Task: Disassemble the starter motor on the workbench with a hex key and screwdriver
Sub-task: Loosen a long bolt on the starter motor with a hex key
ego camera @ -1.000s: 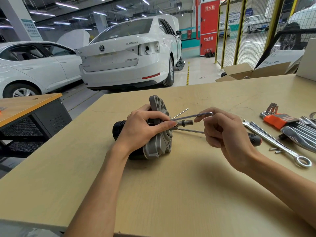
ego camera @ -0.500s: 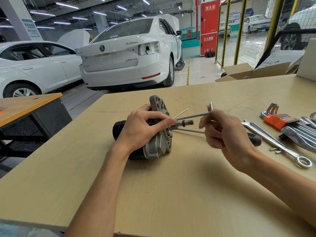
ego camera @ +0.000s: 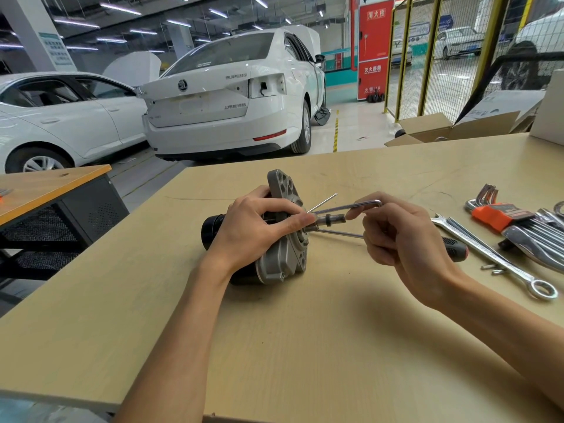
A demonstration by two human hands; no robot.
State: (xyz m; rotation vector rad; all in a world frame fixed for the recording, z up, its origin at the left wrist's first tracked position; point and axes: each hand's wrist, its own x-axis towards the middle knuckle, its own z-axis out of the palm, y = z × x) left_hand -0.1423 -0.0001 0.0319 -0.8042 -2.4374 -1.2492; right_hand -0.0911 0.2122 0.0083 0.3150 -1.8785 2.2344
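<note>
The starter motor [ego camera: 282, 261] lies on its side on the wooden workbench [ego camera: 305, 346], its black body pointing left and its grey flange and shaft facing right. My left hand [ego camera: 253, 227] grips the motor over the flange, forefinger stretched toward the shaft. My right hand [ego camera: 399, 236] pinches the L-shaped hex key [ego camera: 351, 206], whose long arm reaches into the flange face and whose short bend lies flat to the right. A screwdriver [ego camera: 454, 247] with a black and red handle lies under my right hand, its shaft pointing at the flange.
A combination spanner [ego camera: 494, 254] lies right of my right hand, with small loose screws [ego camera: 493, 268] beside it. A hex key set in an orange holder [ego camera: 500, 213] and more spanners sit at the right edge. An open cardboard box [ego camera: 451, 126] stands beyond the bench.
My right hand has turned the hex key: its short bend stood upright half a second ago and now lies flat again, as it did one second ago. My left hand has kept still on the motor.
</note>
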